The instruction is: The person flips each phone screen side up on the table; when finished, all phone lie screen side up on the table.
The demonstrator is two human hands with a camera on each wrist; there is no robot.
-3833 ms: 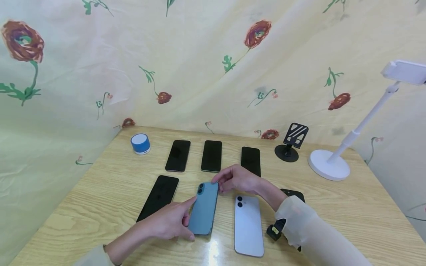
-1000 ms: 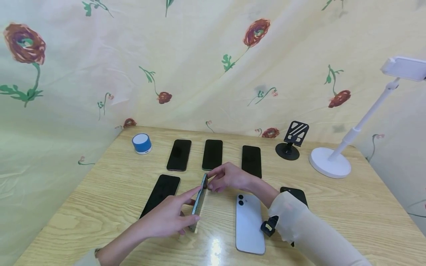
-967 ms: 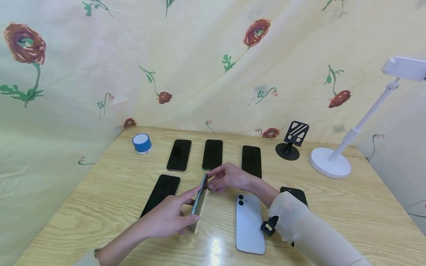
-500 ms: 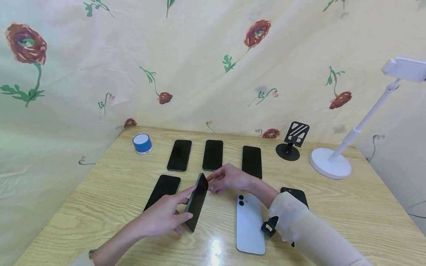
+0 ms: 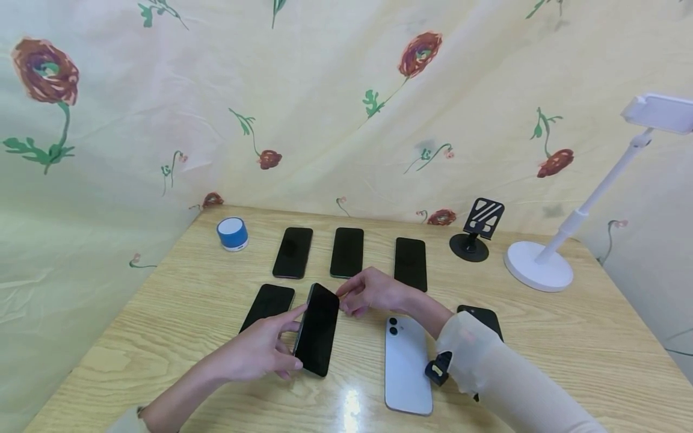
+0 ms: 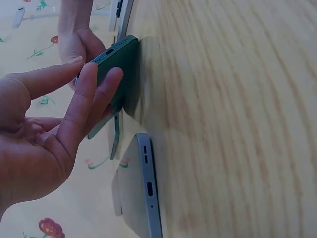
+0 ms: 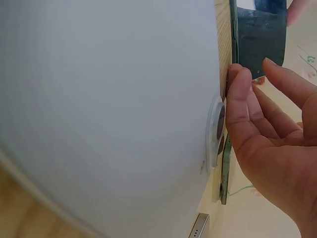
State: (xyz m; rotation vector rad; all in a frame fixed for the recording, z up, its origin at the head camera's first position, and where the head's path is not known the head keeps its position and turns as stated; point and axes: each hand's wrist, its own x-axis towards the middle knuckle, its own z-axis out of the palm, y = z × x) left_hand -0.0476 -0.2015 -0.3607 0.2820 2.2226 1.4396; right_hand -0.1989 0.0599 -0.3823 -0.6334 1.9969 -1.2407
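A smartphone point(image 5: 319, 334) is held tilted over the middle of the table, its black screen facing up. In the left wrist view its green back point(image 6: 130, 74) faces the wood at a slant. My left hand point(image 5: 260, 350) pinches the phone's left long edge near the bottom, thumb on the screen side and fingers behind. At the upper right corner, my right hand point(image 5: 375, 291) holds the phone between thumb and fingertips; the right wrist view shows the thumb over the dark screen point(image 7: 260, 42). Beside my left hand lies another black-screened phone point(image 5: 271, 300), partly covered.
A white phone point(image 5: 407, 368) lies back up under my right forearm. Three screen-up phones point(image 5: 293, 252) form a back row. A blue-and-white cylinder point(image 5: 232, 234), a black stand point(image 5: 476, 231) and a white stand point(image 5: 538, 266) stand farther off. A dark phone point(image 5: 479, 316) is partly behind my sleeve.
The phone has turned over from back up, through standing on its long edge, to screen up and tilted. My left hand has shifted left with its edge; the right hand has hardly moved lately.
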